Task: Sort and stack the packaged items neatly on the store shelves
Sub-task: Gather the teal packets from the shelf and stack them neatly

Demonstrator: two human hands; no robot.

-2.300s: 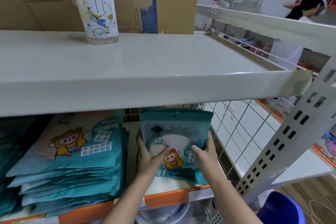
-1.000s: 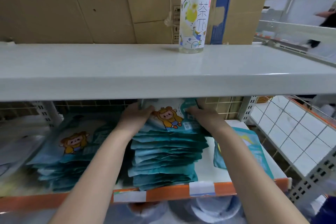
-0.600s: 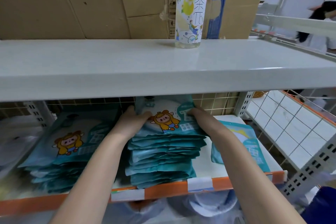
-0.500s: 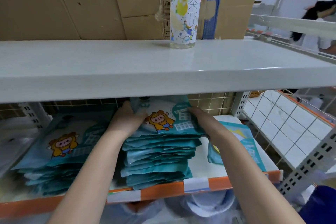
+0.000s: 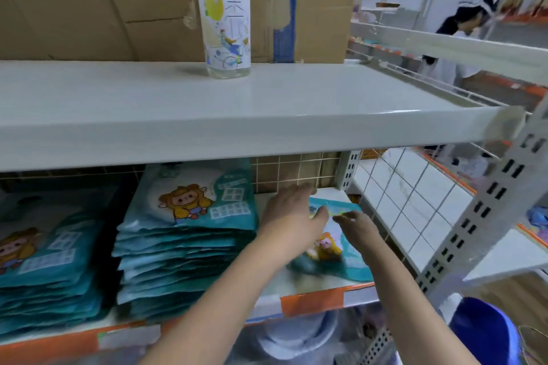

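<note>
Store shelving fills the frame, with a lower shelf point(image 5: 320, 286) at lower centre carrying a teal packet stack point(image 5: 184, 246). Right of it lies a single packet point(image 5: 332, 249) (cartoon print); the left hand point(image 5: 292, 216) and right hand point(image 5: 355, 227) reach over it, fingers loosely spread, gripping nothing.

We see only our two forearms and hands: the left hand point(image 5: 292, 218) and the right hand point(image 5: 357, 227), both bare. No sleeve reaches into view on either arm, and we wear no glove, watch, ring or band that shows. The moving hands are slightly blurred, so we cannot make out finer detail.
</note>
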